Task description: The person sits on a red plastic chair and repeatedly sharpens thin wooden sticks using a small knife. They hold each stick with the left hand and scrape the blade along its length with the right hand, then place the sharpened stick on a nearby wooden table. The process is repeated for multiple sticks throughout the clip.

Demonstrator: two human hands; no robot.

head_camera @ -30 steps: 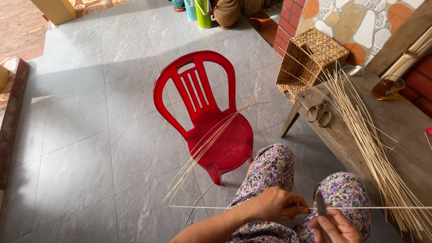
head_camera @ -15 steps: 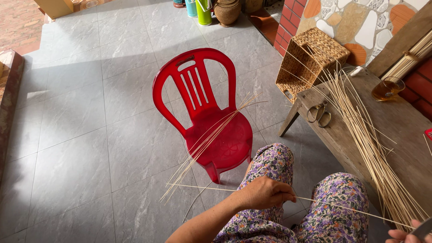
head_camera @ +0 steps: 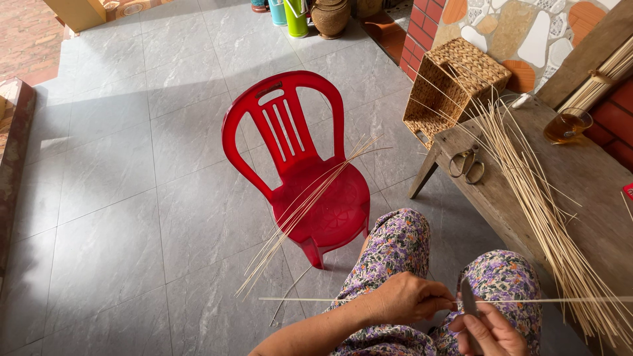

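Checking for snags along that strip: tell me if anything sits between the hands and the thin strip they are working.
Nothing visible does. The left hand pinches the strip directly, and the right hand sets a small blade against it. The strip's left end hangs free above the floor, apart from the red chair.

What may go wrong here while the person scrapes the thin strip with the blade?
The blade in the right hand lies close to the left hand fingers, so a slip may cut them. The long strip is thin and may snap. Loose strips on the chair may slide to the floor.
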